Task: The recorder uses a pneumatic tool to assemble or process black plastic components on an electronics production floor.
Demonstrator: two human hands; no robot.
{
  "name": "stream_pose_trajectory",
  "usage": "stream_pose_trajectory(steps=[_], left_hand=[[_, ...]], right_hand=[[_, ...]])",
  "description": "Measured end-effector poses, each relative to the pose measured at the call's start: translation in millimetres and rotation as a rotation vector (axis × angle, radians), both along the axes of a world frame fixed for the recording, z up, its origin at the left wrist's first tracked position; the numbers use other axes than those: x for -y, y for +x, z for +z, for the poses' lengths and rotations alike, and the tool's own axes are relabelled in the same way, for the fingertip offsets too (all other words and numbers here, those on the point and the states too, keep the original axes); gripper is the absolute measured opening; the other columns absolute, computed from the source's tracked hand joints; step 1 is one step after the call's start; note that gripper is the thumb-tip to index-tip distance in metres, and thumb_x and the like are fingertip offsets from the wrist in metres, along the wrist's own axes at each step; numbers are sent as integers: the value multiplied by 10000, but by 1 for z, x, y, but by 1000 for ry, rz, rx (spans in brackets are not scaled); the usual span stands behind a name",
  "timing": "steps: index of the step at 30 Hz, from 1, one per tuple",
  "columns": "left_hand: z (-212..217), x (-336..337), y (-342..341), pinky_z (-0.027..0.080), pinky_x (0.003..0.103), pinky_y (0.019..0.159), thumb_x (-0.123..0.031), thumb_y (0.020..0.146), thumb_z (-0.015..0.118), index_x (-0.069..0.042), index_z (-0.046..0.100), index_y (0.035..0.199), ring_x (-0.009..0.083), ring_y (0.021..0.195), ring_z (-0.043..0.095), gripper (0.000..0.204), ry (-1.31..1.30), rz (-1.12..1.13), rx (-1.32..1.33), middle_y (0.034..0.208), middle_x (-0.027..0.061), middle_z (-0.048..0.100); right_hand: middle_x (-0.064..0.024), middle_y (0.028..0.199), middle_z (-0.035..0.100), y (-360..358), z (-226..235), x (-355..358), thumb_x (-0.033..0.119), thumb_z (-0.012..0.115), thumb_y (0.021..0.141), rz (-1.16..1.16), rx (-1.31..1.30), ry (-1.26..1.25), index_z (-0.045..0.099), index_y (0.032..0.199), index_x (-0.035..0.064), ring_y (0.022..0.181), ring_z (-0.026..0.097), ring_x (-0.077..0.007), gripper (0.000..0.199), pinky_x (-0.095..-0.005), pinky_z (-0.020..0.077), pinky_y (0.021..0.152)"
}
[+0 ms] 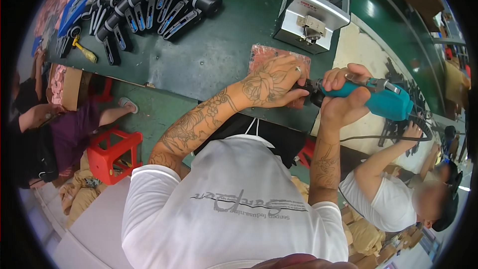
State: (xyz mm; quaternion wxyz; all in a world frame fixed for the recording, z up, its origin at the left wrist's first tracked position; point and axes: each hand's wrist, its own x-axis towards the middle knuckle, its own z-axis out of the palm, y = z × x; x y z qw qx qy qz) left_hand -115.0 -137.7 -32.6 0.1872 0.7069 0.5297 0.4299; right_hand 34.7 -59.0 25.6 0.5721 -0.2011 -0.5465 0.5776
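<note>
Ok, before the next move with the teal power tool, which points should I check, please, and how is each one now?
1. Right hand grips the teal power tool: ok.
2. Left hand steadies the tool's black front end: ok.
3. Tool tip seated on a part: cannot tell, hidden by the left hand.
4. Pink pad lies under the hands on the green bench: ok.
5. Tool cable hangs free of both hands: ok.

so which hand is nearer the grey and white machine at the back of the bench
Right. The right hand, gripping the teal power screwdriver, sits just below and right of the machine. The left hand rests lower left of it, over the pink packet.
</note>
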Motion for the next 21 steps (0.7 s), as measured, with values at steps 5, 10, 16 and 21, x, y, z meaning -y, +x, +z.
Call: stream_pose_trajectory(steps=[5,10,16,21], left_hand=[[6,3,4,478,438,1003,-248,867,775,-94,633,1081,297,1111,604,300,-49,42,-45,1151,55,649],[-1,2,11,474,437,1004,-256,887,741,-89,658,1152,296,1129,601,324,94,151,-181,1173,67,665],[14,-2,2,470,430,975,-283,911,720,-98,675,1133,292,1122,573,293,8,130,-156,1155,63,658],[7,-12,-9,467,416,951,-341,931,705,-105,677,1132,278,1109,570,310,57,150,-288,1178,71,640]], right_hand=[[-42,666,492,-1,1,1,673,611,944,-32,70,73,546,1110,-21,547,494,-159,717,-318,442,557],[-47,681,500,-4,4,2,696,594,939,-43,99,80,553,1140,-27,572,510,-168,752,-321,445,572],[-52,692,502,-9,20,-16,705,572,940,-55,48,55,561,1208,-37,600,517,-178,789,-325,441,598],[-56,722,576,-44,23,-46,562,694,956,-67,21,93,597,1166,-77,625,575,-167,680,-306,488,608]])
